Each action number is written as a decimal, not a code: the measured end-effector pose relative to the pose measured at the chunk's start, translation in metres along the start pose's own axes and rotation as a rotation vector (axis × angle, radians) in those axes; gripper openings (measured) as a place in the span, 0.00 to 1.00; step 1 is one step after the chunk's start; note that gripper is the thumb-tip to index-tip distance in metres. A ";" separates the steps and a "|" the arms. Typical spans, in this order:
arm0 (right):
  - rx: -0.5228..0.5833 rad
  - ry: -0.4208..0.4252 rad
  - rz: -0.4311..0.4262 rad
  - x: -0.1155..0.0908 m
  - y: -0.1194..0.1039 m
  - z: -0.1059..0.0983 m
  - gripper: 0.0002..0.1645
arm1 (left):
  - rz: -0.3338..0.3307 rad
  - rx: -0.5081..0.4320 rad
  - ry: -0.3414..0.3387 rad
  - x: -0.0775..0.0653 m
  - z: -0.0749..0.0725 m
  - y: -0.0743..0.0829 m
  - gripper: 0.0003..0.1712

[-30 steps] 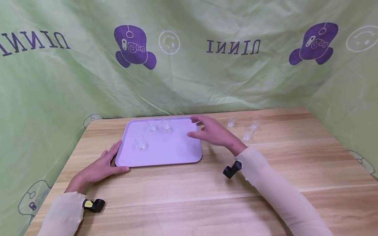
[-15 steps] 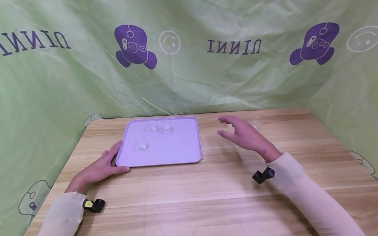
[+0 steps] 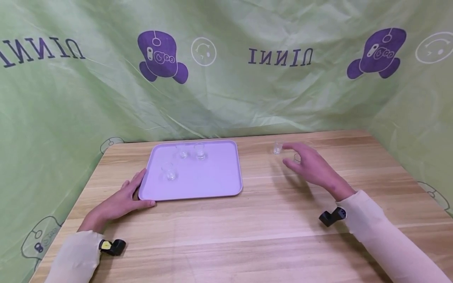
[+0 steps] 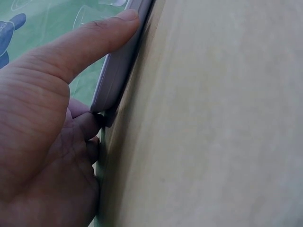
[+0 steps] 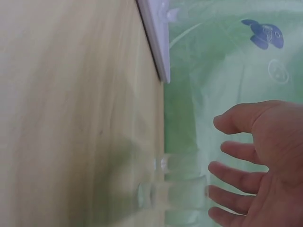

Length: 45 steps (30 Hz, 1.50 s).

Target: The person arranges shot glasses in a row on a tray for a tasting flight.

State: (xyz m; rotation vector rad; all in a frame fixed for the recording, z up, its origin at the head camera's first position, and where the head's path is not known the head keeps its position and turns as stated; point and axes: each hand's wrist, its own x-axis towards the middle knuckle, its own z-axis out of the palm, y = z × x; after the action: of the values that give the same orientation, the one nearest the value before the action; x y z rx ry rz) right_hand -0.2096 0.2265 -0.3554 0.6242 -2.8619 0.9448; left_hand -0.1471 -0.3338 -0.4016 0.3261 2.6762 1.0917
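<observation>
A lilac tray (image 3: 212, 177) lies on the wooden table with three small clear glasses standing on it: one glass (image 3: 170, 172) nearer the front, two at the back. My left hand (image 3: 118, 201) rests at the tray's front left corner, its fingers along the left side and thumb by the front edge. In the left wrist view, the thumb (image 4: 102, 40) lies across the tray rim. Right of the tray, my right hand (image 3: 311, 165) is held with fingers spread, beside a clear glass (image 3: 277, 148). It partly hides two more glasses. The right wrist view shows a glass (image 5: 177, 194) beyond the fingertips.
A green printed curtain (image 3: 226, 94) hangs behind the table and along both sides. The wooden table (image 3: 226, 239) extends in front of the tray. Both wrists carry small black cameras over light sleeves.
My right hand has moved right, from over the tray's right edge to the glasses on the table. My left hand and the tray have stayed put.
</observation>
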 end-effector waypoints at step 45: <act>0.109 -0.021 0.113 -0.013 0.042 0.009 0.28 | -0.060 0.012 -0.008 0.000 0.000 0.003 0.68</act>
State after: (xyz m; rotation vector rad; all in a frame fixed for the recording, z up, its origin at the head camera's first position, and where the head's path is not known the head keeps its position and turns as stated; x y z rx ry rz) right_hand -0.2140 0.2568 -0.3882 0.4872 -2.9071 1.1226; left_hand -0.1465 -0.3317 -0.3999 0.2505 2.6682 1.0552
